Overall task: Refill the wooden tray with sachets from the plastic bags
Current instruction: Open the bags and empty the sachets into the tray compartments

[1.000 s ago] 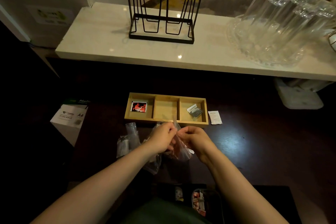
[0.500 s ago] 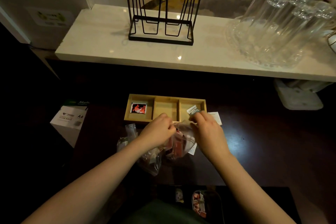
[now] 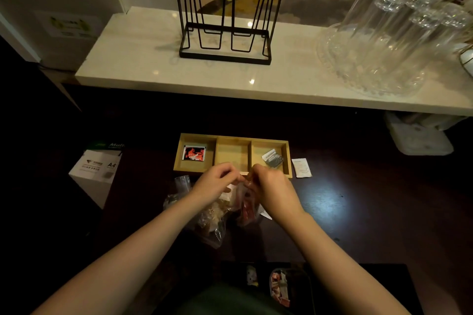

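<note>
A wooden tray (image 3: 232,137) with three compartments lies on the dark table. Its left compartment holds a red and black sachet (image 3: 195,153), the middle one is bare, and the right one holds a grey sachet (image 3: 272,158). Just in front of the tray, my left hand (image 3: 214,182) and my right hand (image 3: 270,186) pinch the top edge of a clear plastic bag of red sachets (image 3: 247,210) between them. More clear plastic bags (image 3: 210,220) with brownish contents lie under my left wrist.
A white sachet (image 3: 302,168) lies on the table right of the tray. A white A4 paper box (image 3: 96,166) stands at the left. On the raised marble counter (image 3: 143,64) stand a black wire rack (image 3: 225,30) and several upturned glasses (image 3: 394,33). An open pouch of sachets (image 3: 280,286) sits near my body.
My hands parted half a second ago, with the right near the tray's right compartment, then came back together on the bag's top edge, a little closer to the tray than a second ago.
</note>
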Demonstrator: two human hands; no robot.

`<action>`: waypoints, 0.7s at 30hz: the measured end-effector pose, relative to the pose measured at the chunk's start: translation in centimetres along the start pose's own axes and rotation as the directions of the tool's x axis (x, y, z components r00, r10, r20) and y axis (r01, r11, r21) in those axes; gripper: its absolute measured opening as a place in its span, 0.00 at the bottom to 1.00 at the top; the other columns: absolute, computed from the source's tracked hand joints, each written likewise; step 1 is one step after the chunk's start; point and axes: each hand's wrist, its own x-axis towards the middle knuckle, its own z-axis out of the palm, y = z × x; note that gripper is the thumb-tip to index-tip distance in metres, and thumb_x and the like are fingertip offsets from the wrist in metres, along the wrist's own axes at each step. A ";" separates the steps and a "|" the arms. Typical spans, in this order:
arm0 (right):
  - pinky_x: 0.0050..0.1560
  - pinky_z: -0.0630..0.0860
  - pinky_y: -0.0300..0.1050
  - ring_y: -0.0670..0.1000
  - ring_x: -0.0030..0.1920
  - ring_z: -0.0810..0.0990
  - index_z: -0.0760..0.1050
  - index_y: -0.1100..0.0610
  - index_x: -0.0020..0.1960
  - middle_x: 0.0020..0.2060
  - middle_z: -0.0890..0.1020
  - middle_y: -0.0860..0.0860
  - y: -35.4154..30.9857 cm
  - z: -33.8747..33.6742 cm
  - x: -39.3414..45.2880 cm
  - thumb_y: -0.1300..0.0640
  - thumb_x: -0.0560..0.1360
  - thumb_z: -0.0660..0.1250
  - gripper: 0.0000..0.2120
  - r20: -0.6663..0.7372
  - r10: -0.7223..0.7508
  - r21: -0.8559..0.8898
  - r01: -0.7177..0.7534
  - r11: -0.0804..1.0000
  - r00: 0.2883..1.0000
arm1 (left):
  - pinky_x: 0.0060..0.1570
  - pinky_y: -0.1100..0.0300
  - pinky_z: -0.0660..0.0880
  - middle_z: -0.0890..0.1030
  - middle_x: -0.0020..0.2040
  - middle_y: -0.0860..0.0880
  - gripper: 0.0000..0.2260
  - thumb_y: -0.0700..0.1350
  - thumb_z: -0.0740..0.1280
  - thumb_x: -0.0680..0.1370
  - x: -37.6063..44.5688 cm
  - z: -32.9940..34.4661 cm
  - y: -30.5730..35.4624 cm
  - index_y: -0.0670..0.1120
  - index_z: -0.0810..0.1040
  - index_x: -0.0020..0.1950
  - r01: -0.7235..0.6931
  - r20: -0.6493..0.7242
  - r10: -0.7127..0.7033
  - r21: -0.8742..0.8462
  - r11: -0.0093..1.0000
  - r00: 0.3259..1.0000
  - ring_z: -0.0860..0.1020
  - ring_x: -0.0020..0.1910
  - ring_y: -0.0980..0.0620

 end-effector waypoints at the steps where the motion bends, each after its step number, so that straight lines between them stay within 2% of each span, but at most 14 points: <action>1: 0.36 0.66 0.42 0.54 0.42 0.80 0.76 0.57 0.48 0.41 0.82 0.52 0.0 -0.5 0.0 0.58 0.76 0.66 0.02 -0.006 -0.001 0.011 0.001 1.000 1.000 | 0.47 0.56 0.77 0.81 0.46 0.49 0.06 0.45 0.63 0.78 0.1 -0.2 -0.8 0.48 0.76 0.43 0.037 -0.034 -0.039 -0.043 0.998 0.999 0.79 0.48 0.51; 3: 0.37 0.73 0.44 0.52 0.41 0.81 0.76 0.55 0.45 0.39 0.83 0.51 -0.2 -1.5 0.1 0.59 0.74 0.67 0.01 -0.027 -0.019 0.051 0.021 0.998 0.999 | 0.47 0.51 0.78 0.79 0.46 0.47 0.05 0.45 0.63 0.79 0.2 -0.5 -2.6 0.50 0.74 0.43 0.117 -0.071 -0.116 0.010 0.993 0.991 0.79 0.47 0.47; 6: 0.41 0.77 0.49 0.51 0.40 0.80 0.76 0.54 0.43 0.36 0.82 0.49 -0.7 -3.9 0.6 0.58 0.73 0.69 0.02 -0.071 -0.055 0.094 0.061 0.994 0.996 | 0.51 0.52 0.78 0.80 0.51 0.48 0.03 0.46 0.61 0.79 -0.1 -0.3 -4.9 0.50 0.75 0.50 0.139 -0.061 -0.125 0.372 0.918 0.990 0.79 0.49 0.49; 9: 0.40 0.76 0.50 0.49 0.38 0.79 0.76 0.55 0.42 0.35 0.81 0.48 -1.6 -6.9 1.4 0.57 0.73 0.70 0.03 -0.134 -0.095 0.153 0.115 0.981 0.986 | 0.62 0.55 0.71 0.72 0.68 0.49 0.15 0.47 0.59 0.80 -1.1 0.6 -6.9 0.49 0.71 0.66 0.003 0.060 -0.048 0.598 0.802 0.997 0.72 0.64 0.51; 11: 0.40 0.76 0.50 0.48 0.37 0.78 0.75 0.54 0.42 0.34 0.79 0.46 -2.2 -8.1 2.0 0.56 0.73 0.69 0.03 -0.156 -0.121 0.182 0.149 0.972 0.980 | 0.68 0.54 0.66 0.64 0.75 0.51 0.19 0.48 0.58 0.80 -1.6 1.0 -7.8 0.49 0.68 0.71 -0.126 0.208 -0.019 0.659 0.742 0.978 0.66 0.71 0.49; 12: 0.40 0.76 0.51 0.48 0.37 0.77 0.75 0.54 0.42 0.34 0.78 0.46 -2.5 -8.4 2.3 0.56 0.73 0.69 0.03 -0.162 -0.139 0.187 0.169 0.968 0.977 | 0.68 0.55 0.65 0.63 0.75 0.52 0.19 0.48 0.59 0.79 -1.5 1.1 -8.1 0.50 0.68 0.71 -0.174 0.274 -0.015 0.650 0.740 0.962 0.66 0.71 0.49; 14: 0.40 0.76 0.53 0.48 0.38 0.77 0.75 0.53 0.42 0.35 0.76 0.43 -3.1 -8.4 3.0 0.56 0.74 0.68 0.03 -0.172 -0.188 0.179 0.219 0.959 0.967 | 0.65 0.57 0.68 0.66 0.74 0.53 0.18 0.47 0.59 0.80 -1.3 1.5 -8.3 0.53 0.69 0.70 -0.174 0.337 -0.022 0.540 0.823 0.941 0.71 0.67 0.49; 15: 0.40 0.76 0.53 0.49 0.39 0.77 0.75 0.53 0.43 0.35 0.76 0.43 -3.4 -8.2 3.3 0.56 0.74 0.67 0.02 -0.178 -0.213 0.167 0.243 0.956 0.961 | 0.63 0.57 0.70 0.69 0.71 0.54 0.17 0.46 0.58 0.81 -1.1 1.6 -7.9 0.54 0.69 0.70 -0.105 0.287 -0.027 0.434 0.895 0.957 0.74 0.64 0.50; 16: 0.41 0.76 0.54 0.50 0.40 0.78 0.76 0.54 0.44 0.36 0.75 0.43 -3.7 -8.1 3.6 0.57 0.75 0.67 0.02 -0.185 -0.229 0.159 0.259 0.953 0.956 | 0.61 0.56 0.71 0.72 0.68 0.53 0.15 0.46 0.58 0.81 -0.8 1.4 -7.2 0.53 0.71 0.68 0.013 0.178 -0.062 0.270 0.963 0.982 0.76 0.62 0.50; 17: 0.41 0.76 0.54 0.50 0.41 0.78 0.76 0.54 0.45 0.37 0.76 0.44 -4.0 -7.9 3.9 0.57 0.75 0.66 0.01 -0.192 -0.237 0.157 0.268 0.950 0.952 | 0.61 0.54 0.72 0.76 0.66 0.50 0.13 0.45 0.57 0.82 -0.4 1.1 -6.4 0.51 0.73 0.65 0.137 0.044 -0.139 0.041 0.990 0.989 0.77 0.59 0.49; 18: 0.42 0.76 0.52 0.50 0.42 0.79 0.76 0.54 0.45 0.38 0.77 0.44 -4.3 -7.8 4.2 0.57 0.75 0.66 0.01 -0.201 -0.242 0.165 0.277 0.947 0.949 | 0.61 0.51 0.72 0.77 0.64 0.46 0.12 0.46 0.55 0.82 -0.1 0.4 -5.9 0.48 0.73 0.62 0.208 -0.058 -0.223 -0.194 0.959 0.973 0.77 0.58 0.48; 19: 0.42 0.76 0.50 0.49 0.42 0.78 0.76 0.55 0.45 0.38 0.77 0.44 -4.7 -7.7 4.5 0.57 0.75 0.67 0.01 -0.210 -0.249 0.182 0.288 0.940 0.946 | 0.61 0.48 0.73 0.77 0.63 0.42 0.13 0.49 0.53 0.82 0.4 -0.5 -5.4 0.46 0.73 0.61 0.244 -0.088 -0.298 -0.380 0.892 0.951 0.77 0.57 0.46; 21: 0.40 0.73 0.42 0.46 0.41 0.76 0.76 0.55 0.45 0.38 0.75 0.43 -5.3 -7.5 5.2 0.57 0.75 0.67 0.02 -0.225 -0.280 0.208 0.327 0.922 0.933 | 0.57 0.45 0.75 0.77 0.62 0.39 0.21 0.57 0.49 0.82 0.9 -2.1 -4.5 0.45 0.71 0.63 0.300 0.068 -0.339 -0.649 0.699 0.938 0.78 0.58 0.41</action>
